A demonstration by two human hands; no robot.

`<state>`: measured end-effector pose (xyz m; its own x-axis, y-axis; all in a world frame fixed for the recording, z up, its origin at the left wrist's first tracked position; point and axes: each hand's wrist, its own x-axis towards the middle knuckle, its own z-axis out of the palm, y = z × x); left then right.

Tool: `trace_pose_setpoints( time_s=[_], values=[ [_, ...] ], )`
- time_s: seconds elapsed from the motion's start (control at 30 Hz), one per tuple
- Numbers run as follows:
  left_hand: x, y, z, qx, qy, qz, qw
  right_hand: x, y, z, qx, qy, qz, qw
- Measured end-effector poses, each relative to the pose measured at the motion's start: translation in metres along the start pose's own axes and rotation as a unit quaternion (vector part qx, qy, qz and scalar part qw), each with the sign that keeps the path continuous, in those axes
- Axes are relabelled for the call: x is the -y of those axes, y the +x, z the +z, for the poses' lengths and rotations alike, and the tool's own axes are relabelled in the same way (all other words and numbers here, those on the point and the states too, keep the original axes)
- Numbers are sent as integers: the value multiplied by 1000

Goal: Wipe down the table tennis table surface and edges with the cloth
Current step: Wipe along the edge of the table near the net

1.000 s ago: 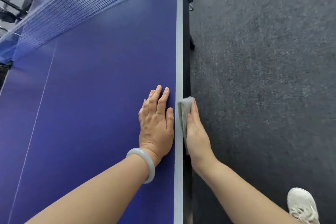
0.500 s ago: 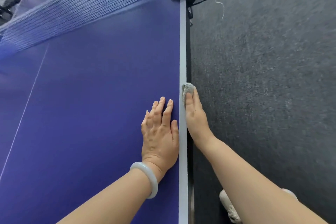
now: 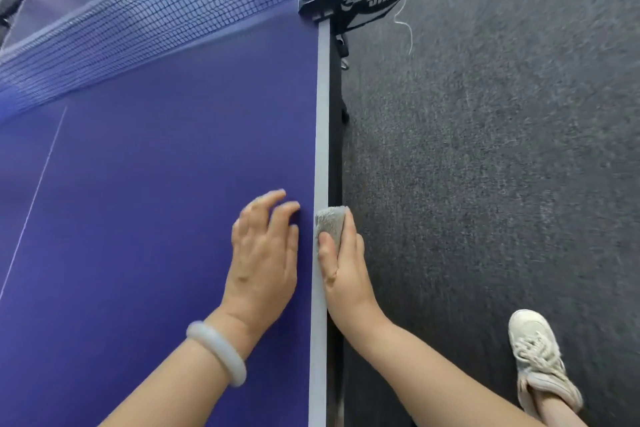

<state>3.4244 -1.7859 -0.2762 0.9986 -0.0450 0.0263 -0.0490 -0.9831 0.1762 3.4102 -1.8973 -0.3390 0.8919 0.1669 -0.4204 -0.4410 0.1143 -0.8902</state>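
Pressing small grey cloth (image 3: pixel 329 222) edgeward.

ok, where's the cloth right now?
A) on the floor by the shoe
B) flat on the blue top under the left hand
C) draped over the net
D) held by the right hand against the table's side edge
D: the right hand grips the cloth against the side edge, while the left hand rests bare on the blue top.

Left hand (image 3: pixel 264 255) flat on tabletop (image 3: pixel 156 201), just left of edge line. Right hand (image 3: pixel 341 270) presses cloth (image 3: pixel 330 222) on side edge. Net (image 3: pixel 166 10) beyond. Shoe (image 3: pixel 535 360) on floor right.
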Motion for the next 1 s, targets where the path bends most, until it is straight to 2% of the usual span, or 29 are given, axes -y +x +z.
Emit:
trace_pose_setpoints(
  time_s=[0.07, 0.17, 0.3, 0.5, 0.6, 0.73, 1.0],
  values=[
    [2, 47, 4, -16, -8, -16, 1000, 1, 0, -2, 2, -13, -15, 1000],
    [2, 104, 18, 8, -8, -44, 999, 3, 2, -5, 16, -37, -64, 997],
    [4, 123, 31, 2, -21, -53, 998, 14, 35, -13, 32, -21, -119, 992],
    [4, 121, 27, 6, -36, -56, 998, 74, 143, -25, 5, 43, -103, 994],
    [2, 122, 26, 9, -33, -59, 998, 71, 136, -24, 9, 76, -98, 992],
    [1, 123, 26, 11, -29, -57, 998, 51, 113, -21, 25, 64, -128, 989],
    [2, 125, 26, 10, -14, -54, 998, 128, 259, -38, -2, 23, -78, 997]
  ],
)
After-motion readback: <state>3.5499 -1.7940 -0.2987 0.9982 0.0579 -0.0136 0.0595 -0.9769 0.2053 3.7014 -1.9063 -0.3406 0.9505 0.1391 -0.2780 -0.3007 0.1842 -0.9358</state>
